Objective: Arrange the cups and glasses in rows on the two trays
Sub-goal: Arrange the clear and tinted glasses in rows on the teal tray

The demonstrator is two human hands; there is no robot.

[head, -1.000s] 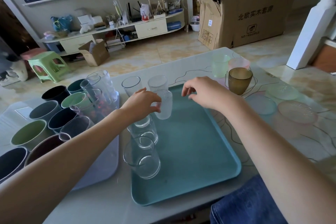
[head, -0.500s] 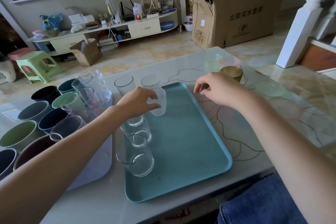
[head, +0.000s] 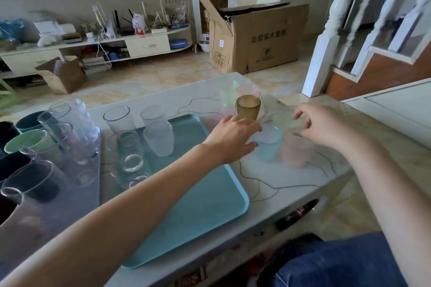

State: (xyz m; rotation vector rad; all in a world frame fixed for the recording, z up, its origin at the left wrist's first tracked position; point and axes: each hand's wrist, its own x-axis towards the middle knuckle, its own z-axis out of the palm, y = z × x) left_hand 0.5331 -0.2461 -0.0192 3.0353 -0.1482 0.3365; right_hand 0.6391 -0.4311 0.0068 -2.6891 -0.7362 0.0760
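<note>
On the table (head: 291, 177), right of the teal tray (head: 198, 205), both hands reach among blurred pastel plastic cups. Left hand (head: 233, 135) has fingers extended and relaxed, tips at the rim of a pale blue cup (head: 267, 144); actual contact cannot be confirmed through motion blur. Right hand (head: 326, 126) hovers with fingers loosely curled over a pink cup (head: 296, 149), gripping nothing visible. An amber cup (head: 248, 106) stands behind, with a pale green cup (head: 228, 94) and another pink one, both faint. Clear glasses (head: 130, 147) stand in a column along the teal tray's left edge, a frosted glass (head: 159, 138) beside them. Grey tray (head: 70, 193) at left carries dark and green cups (head: 25, 144), cut off by the frame edge.
</note>
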